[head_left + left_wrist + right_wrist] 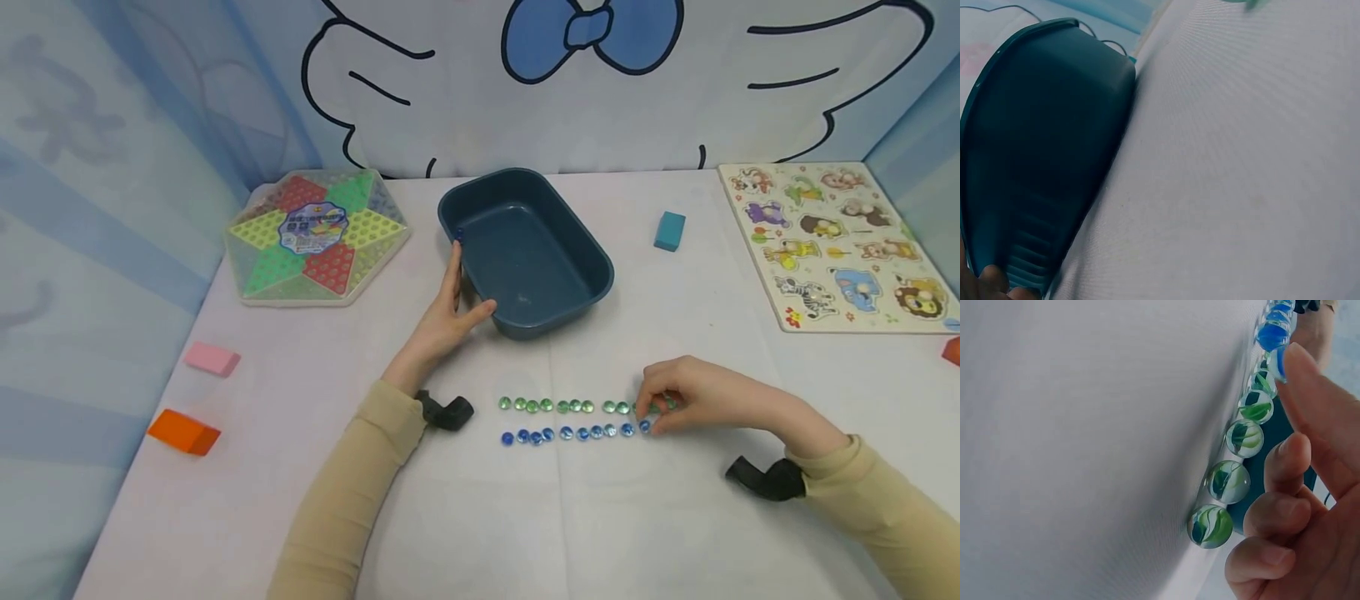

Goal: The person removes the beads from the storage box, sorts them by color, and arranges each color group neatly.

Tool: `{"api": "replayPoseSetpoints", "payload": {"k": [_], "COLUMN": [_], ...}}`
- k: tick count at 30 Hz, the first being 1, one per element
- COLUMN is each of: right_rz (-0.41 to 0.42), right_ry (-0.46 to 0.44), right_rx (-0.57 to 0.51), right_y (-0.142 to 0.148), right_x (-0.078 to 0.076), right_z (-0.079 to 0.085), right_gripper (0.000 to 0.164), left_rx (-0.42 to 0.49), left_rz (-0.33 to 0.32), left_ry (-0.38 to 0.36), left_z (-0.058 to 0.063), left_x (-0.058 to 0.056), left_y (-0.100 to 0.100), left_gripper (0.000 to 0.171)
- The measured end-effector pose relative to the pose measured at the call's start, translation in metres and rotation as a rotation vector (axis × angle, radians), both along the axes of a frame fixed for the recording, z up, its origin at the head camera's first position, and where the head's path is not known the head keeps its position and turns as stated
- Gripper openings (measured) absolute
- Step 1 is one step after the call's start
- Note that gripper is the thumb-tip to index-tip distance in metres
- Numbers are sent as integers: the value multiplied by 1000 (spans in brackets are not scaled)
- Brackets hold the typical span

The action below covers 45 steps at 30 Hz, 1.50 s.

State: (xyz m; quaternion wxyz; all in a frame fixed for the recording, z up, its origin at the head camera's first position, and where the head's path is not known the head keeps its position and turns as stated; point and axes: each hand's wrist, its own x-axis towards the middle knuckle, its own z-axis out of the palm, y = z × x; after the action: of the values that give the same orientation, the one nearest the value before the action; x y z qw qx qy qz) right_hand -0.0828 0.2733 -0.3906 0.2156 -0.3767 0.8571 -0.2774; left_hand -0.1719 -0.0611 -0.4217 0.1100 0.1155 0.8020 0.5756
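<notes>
My right hand [701, 393] pinches a blue glass marble [645, 426] at the right end of a row of blue marbles [582, 434]. A row of green marbles [562, 407] lies just behind, partly hidden under the hand. In the right wrist view the thumb [1310, 381] presses the blue marble, while the other fingers curl above the green ones. My left hand [441, 321] rests against the near left side of a dark teal plastic tub [525, 327], fingers mostly straight and thumb at the rim. A dark blue dot, perhaps a marble [460, 236], shows by the index fingertip.
Back left lies a hexagonal star-board game box [315, 233]. At the back right is a wooden animal puzzle board [847, 250]. Loose blocks are scattered about: teal [670, 231], pink [212, 359], orange [184, 432], and a red-orange one [952, 351] at the right edge.
</notes>
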Motion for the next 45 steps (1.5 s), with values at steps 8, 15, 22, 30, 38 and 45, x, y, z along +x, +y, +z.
{"api": "replayPoseSetpoints", "payload": {"k": [8, 15, 22, 30, 38, 45], "right_rz": [-21, -4, 39, 162, 316, 374], "right_ry": [48, 75, 38, -90, -277, -402], "right_rx": [136, 120, 45, -84, -99, 8], "right_y": [-7, -8, -7, -14, -33, -68], "right_x": [4, 5, -2, -26, -63, -101], "right_z": [5, 4, 6, 25, 51, 83], "right_gripper": [16, 17, 13, 11, 12, 13], "left_rx": [2, 9, 14, 17, 10, 9], "left_rz": [-2, 2, 4, -6, -11, -7], "left_ry": [-9, -29, -25, -65, -56, -3], "left_z": [0, 1, 0, 15, 15, -1], "left_x": [0, 1, 0, 7, 7, 0], "left_y": [0, 0, 0, 0, -1, -2], "left_gripper": [94, 95, 95, 94, 95, 95]}}
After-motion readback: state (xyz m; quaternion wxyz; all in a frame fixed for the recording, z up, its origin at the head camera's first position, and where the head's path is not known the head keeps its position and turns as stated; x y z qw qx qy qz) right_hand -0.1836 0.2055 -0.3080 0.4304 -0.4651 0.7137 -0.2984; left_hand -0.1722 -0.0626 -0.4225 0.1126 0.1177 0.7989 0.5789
